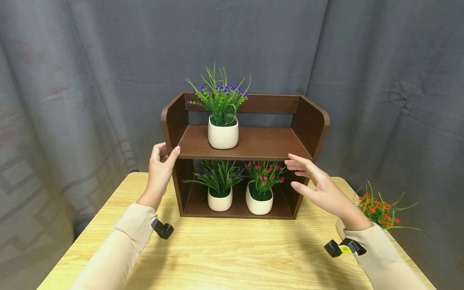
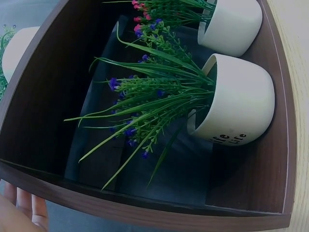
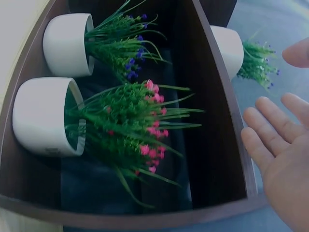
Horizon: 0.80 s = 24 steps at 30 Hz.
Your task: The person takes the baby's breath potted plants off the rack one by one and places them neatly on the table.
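Note:
A dark brown two-tier wooden shelf (image 1: pixel 239 157) stands on the table. My left hand (image 1: pixel 159 167) grips its left side panel, thumb at the front edge and fingers along the outside. Fingers extended and holding nothing, my right hand (image 1: pixel 315 183) is beside the front right end of the middle board. On the upper tier sits a white pot (image 1: pixel 223 135) of purple flowers, left of centre. The lower tier bears a white pot (image 1: pixel 220 200) of purple flowers and a white pot (image 3: pixel 46 118) of pink-red flowers. Black lettering marks the lower purple-flower pot in the left wrist view.
The light wooden table (image 1: pixel 224 253) extends in front of the shelf. At its right edge, an orange-flower plant (image 1: pixel 378 211) in a pale pot is partly hidden by my right wrist. A grey curtain (image 1: pixel 123 52) hangs behind.

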Each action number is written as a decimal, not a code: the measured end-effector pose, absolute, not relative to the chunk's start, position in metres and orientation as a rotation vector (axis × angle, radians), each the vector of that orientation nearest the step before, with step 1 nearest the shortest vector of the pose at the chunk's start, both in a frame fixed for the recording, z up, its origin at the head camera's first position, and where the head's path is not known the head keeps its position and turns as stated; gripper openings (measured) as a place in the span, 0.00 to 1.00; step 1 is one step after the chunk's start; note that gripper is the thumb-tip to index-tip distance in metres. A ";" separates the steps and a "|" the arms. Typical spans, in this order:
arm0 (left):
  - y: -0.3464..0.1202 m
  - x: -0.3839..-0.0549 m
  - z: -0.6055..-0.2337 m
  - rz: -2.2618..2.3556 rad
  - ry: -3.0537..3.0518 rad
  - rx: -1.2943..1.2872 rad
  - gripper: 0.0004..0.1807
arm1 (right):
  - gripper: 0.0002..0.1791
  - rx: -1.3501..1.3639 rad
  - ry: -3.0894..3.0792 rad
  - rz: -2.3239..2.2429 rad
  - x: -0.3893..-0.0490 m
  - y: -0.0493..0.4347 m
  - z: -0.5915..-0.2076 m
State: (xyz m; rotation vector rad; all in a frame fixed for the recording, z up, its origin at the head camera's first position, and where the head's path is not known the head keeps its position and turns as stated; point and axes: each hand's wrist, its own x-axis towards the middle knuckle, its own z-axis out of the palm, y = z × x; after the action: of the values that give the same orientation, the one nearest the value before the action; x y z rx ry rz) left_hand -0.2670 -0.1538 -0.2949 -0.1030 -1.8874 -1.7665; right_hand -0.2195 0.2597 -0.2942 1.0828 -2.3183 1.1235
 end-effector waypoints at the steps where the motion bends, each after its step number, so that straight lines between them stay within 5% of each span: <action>1: -0.154 -0.268 -0.295 -1.767 -1.887 -0.102 0.21 | 0.39 1.089 -2.313 1.130 -0.221 0.257 -0.293; 24: -0.154 -0.269 -0.296 -1.787 -1.865 -0.093 0.22 | 0.37 1.143 -2.252 1.214 -0.255 0.195 -0.275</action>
State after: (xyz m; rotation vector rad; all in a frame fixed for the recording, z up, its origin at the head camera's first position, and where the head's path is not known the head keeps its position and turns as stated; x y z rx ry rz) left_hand -0.2688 -0.1535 -0.2964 -0.0927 -1.8645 -1.7873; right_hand -0.2546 0.1948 -0.2751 1.1427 -2.2522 1.2135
